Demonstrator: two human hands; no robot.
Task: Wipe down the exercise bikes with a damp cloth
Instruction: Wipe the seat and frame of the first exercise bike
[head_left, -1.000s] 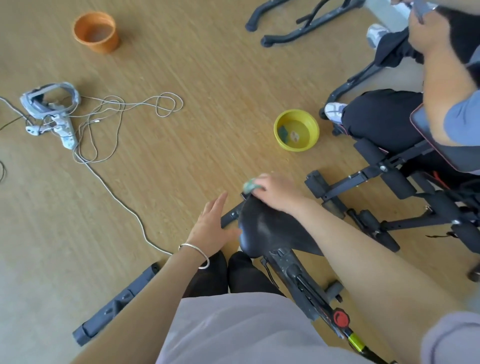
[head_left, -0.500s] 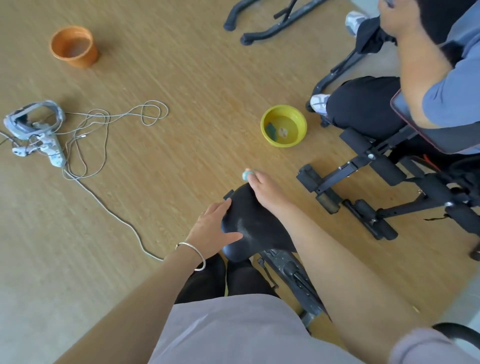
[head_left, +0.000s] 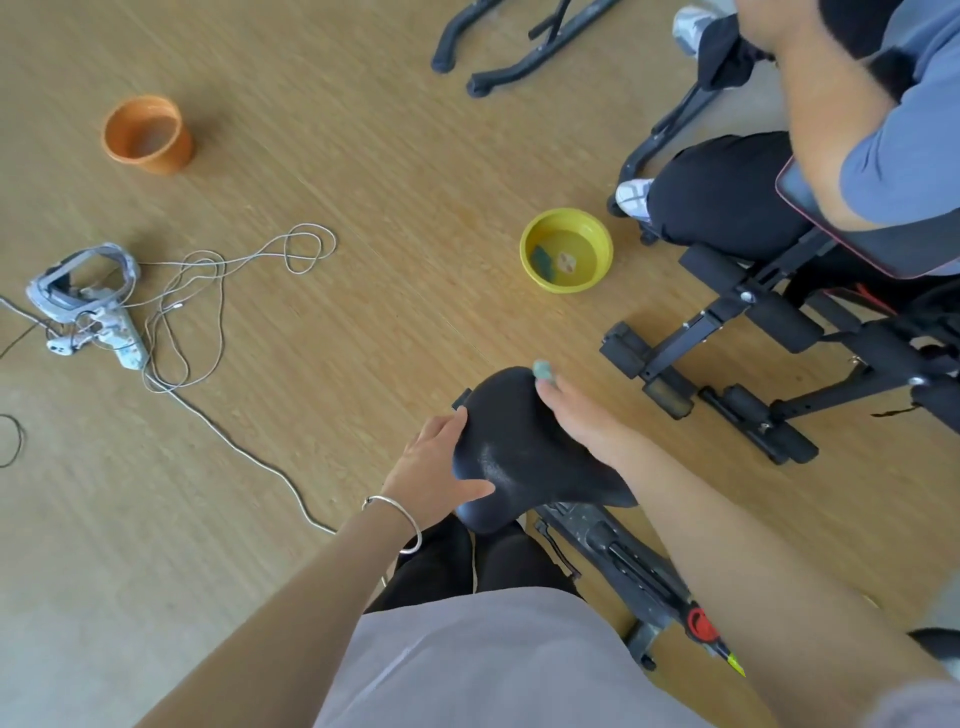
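— Where is the cloth right now?

— In my right grip (head_left: 582, 421), clenched on it under the fingertips. Only a small blue-green corner of the cloth (head_left: 543, 370) shows, at the 1 o'clock tip of the bike's black saddle (head_left: 519, 452).

— And the other side?

— My left grip (head_left: 436, 467) is released, with the fingers straight along the saddle's 8 o'clock edge and the thumb across the top, bracing it.

— Which step is this?

— I judge it's wiping the saddle, working at the nose end. Next I'd draw the cloth back toward 6 o'clock with even pressure while the left grip stops the seat twisting. Then I'd take the bike frame (head_left: 613, 556) below. The yellow bowl (head_left: 569, 283) on the floor at 12 o'clock seems to hold water for re-wetting.
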